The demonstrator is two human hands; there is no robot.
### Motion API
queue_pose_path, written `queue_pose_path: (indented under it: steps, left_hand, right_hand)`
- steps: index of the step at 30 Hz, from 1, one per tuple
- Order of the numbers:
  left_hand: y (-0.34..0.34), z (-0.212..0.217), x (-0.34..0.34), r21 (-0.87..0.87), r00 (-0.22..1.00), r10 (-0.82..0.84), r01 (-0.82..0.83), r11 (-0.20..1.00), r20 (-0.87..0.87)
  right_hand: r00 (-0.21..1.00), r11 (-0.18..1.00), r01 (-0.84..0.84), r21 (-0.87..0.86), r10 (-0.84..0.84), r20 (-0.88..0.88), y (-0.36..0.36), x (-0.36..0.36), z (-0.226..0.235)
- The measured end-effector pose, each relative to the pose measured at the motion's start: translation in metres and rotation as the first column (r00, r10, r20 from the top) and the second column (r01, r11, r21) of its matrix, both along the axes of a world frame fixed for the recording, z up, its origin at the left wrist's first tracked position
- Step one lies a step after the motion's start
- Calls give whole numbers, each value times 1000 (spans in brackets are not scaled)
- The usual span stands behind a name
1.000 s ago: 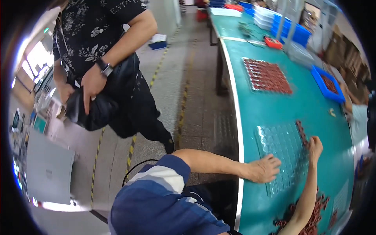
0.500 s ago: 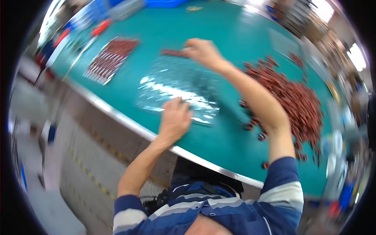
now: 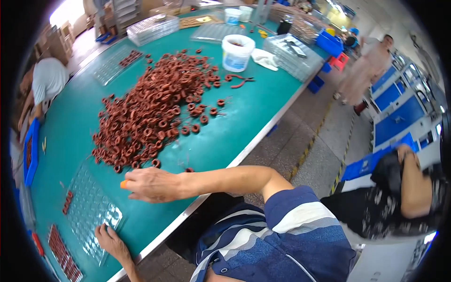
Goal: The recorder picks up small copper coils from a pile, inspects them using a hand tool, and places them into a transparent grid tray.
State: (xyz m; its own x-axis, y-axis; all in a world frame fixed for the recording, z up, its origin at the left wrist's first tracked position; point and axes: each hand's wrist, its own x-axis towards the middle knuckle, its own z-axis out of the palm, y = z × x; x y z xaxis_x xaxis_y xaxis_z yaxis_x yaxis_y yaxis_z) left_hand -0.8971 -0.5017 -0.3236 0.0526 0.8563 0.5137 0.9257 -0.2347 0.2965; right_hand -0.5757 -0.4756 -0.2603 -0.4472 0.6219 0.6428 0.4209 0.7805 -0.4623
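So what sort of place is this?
Probably a factory workshop: a big heap of reddish-brown rings lies on a green table, a clear plastic tray with many round hollows lies near it, and yellow-and-black stripes mark the floor.

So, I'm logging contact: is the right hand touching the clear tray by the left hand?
Apart: the head view shows green tabletop between right hand and clear tray.

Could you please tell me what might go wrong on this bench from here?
The right hand is close to the heap of reddish-brown rings, so it might scatter some. The left hand touches the edge of the clear tray, which might slide if pushed. The red-handled pliers lie beside the heap and could get buried.
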Motion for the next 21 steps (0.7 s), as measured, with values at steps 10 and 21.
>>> queue_pose_path:
  steps: [10, 21]
  left_hand:
    - [-28, 38, 53, -8, 966, 134, -139, 990, -221]
    - [-32, 46, 60, 167, 939, 179, -134, 977, -293]
  right_hand:
    - [906, 925, 371, 88, -381, 184, -47, 117, -57]
    - [948, 948, 316, 40, -318, 35, -39, 123, -48]
